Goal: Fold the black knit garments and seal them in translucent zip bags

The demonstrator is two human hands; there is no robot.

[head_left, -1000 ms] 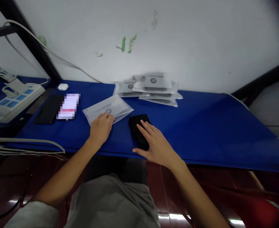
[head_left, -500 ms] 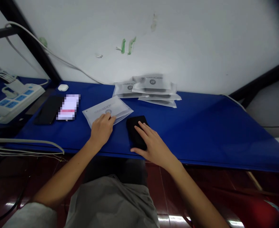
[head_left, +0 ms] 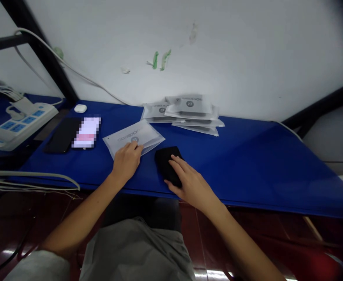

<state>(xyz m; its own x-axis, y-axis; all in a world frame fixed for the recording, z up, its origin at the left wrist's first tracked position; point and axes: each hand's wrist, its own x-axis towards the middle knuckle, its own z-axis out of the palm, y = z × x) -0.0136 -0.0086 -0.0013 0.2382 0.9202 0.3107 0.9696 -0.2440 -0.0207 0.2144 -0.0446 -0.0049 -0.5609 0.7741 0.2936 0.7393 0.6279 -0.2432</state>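
On the blue tabletop lies a frosted plastic zip bag with a printed logo and lettering. My left hand is closed at its near edge, fingers curled over the plastic; the thumb tip is partly hidden. To the right of that bag sits a black, soft-looking folded bundle, apparently cloth. My right hand grips its right side, with the fingers on top and the thumb against the near edge. Further back, against the wall, similar filled zip bags are piled on one another.
At the left lie a black phone, a lit phone with a blurred screen and a white earbud case. A white power strip with plugs stands beyond them. Loose cables cross the front left edge of the table.
My right thumb has drawn in closer to the black bundle, and its near end has shifted slightly right. My left hand stays at the bag. The whole view has shifted a little.
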